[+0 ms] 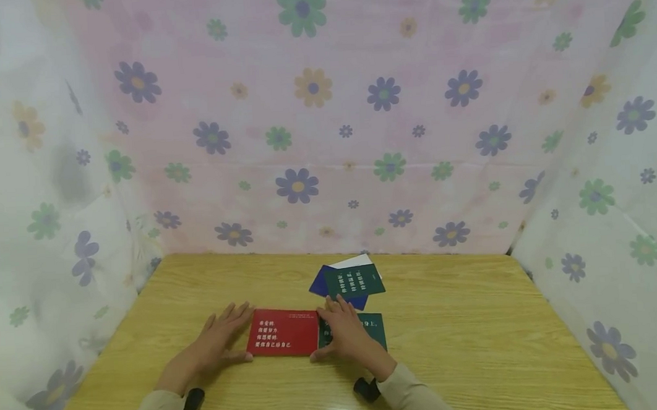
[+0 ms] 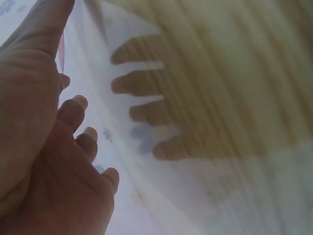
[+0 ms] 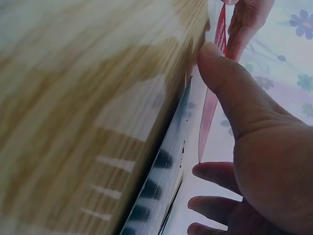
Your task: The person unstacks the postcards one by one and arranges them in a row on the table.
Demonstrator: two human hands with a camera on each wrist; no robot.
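A red card [image 1: 282,332] with white printed characters lies across the space between my two hands. My left hand [image 1: 218,338] holds its left edge, thumb at the near corner and a finger at the far one. At the right edge my right hand [image 1: 347,333] holds it the same way, the other fingers spread. In the right wrist view the red card [image 3: 208,125] stands apart from the tabletop. Beneath my right hand lies a dark green card [image 1: 375,329], partly hidden by that hand.
Farther back on the wooden table [image 1: 452,328], another green card [image 1: 366,282] overlaps a blue card [image 1: 319,283] and a white card [image 1: 359,261]. Flower-patterned cloth [image 1: 352,129] encloses the table at the back and both sides. Black straps show at both wrists.
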